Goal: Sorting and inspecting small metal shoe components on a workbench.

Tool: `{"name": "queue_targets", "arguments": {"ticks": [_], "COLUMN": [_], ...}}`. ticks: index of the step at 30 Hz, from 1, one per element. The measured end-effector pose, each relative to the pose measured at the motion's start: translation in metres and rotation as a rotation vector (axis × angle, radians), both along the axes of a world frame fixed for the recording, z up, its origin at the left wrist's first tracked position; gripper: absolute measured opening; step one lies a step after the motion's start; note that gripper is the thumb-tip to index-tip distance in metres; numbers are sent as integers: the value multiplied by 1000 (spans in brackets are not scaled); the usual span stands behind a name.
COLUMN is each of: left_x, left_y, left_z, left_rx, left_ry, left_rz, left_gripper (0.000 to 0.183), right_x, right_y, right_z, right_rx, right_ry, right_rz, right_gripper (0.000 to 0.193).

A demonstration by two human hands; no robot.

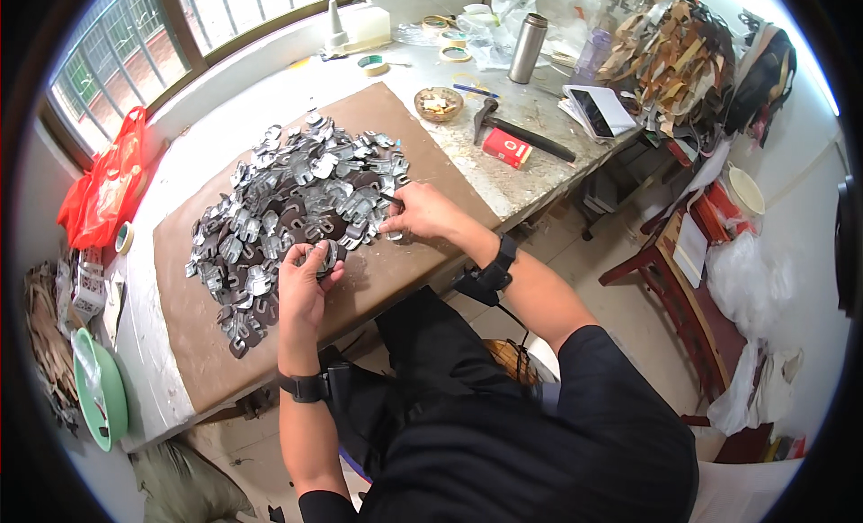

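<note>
A heap of small flat buckle-shaped pieces point(306, 177), shiny silver and dark brown with slots cut in them, lies on a brown sheet point(193, 334) on the table. At the heap's near edge, my left hand point(307, 276) is closed on one such piece point(331, 253), partly hidden by the fingers. My right hand point(418, 210) reaches the heap's right edge. Its thumb and fingers are bent together around the edge of a silver piece point(392, 228), and a dark narrow tip shows beside the index finger.
Behind stand a glass bowl point(439, 104), a hammer point(521, 134), a red box point(507, 149), a phone point(591, 113), a steel flask point(529, 48) and tape rolls point(372, 65). A red bag point(106, 186) and green basin point(101, 393) are left; a wooden chair point(688, 298) stands right.
</note>
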State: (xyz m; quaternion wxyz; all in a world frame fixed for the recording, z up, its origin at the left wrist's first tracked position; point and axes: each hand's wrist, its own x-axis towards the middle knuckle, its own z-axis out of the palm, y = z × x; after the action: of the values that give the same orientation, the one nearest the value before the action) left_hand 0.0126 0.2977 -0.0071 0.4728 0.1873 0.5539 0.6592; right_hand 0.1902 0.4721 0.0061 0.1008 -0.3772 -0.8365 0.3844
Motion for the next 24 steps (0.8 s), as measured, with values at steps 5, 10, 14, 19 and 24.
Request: {"name": "queue_targets", "arguments": {"ticks": [5,10,14,19,24], "left_x": [3,12,9,27,23], "left_y": [-7,-14,-17,-5,-12], "left_z": [3,9,4,21,13], "left_rx": [93,86,142,6,33], "left_ry": [-231,-376,-372,-407,-450], "left_rz": [106,62,-93,17,60], "left_gripper": [17,17,15,32,48], "right_x": [-22,-27,-23,-28,-25], "right_y": [-11,-21,-31,-33,-29], "right_z": [-9,-12,8,-5,-4], "right_rx": [96,315,356,344,374], "right_ry": [49,-39,-145,-85,54], "right_rz": [15,30,25,6,-21], "right_gripper": [41,45,45,45,37]}}
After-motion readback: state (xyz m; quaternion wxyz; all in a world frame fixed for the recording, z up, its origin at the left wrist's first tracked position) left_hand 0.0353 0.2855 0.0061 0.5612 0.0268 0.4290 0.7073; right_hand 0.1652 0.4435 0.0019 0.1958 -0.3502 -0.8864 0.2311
